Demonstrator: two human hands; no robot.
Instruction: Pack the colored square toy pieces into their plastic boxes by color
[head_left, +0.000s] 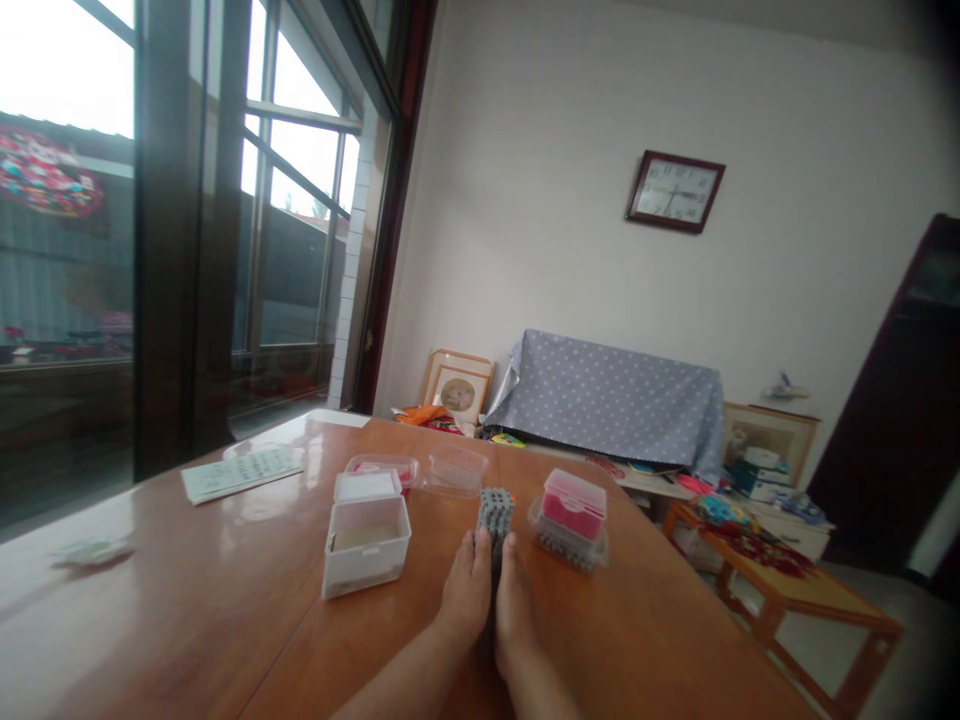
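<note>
A stack of small grey knobbed pieces point(495, 508) stands on the wooden table point(285, 580), with a bit of orange showing at its right edge. My left hand point(465, 580) lies against its near left side, the fingers held together. From the other side my right hand point(516, 600) presses in, so the stack sits between both hands. Their palms and the stack's lower part are hidden. Left of my hands is a white plastic box point(367, 555) with its lid up. On the right, a pink-filled clear box point(574, 505) rests on a clear tub point(570, 545) of dark grey pieces.
Behind the white box are a clear container point(405, 464) with pink contents and another clear container point(454, 470). A printed sheet point(244, 473) lies at the left, and a crumpled packet point(91, 552) nearer me. Beyond the table's right edge stands a wooden bench point(832, 595).
</note>
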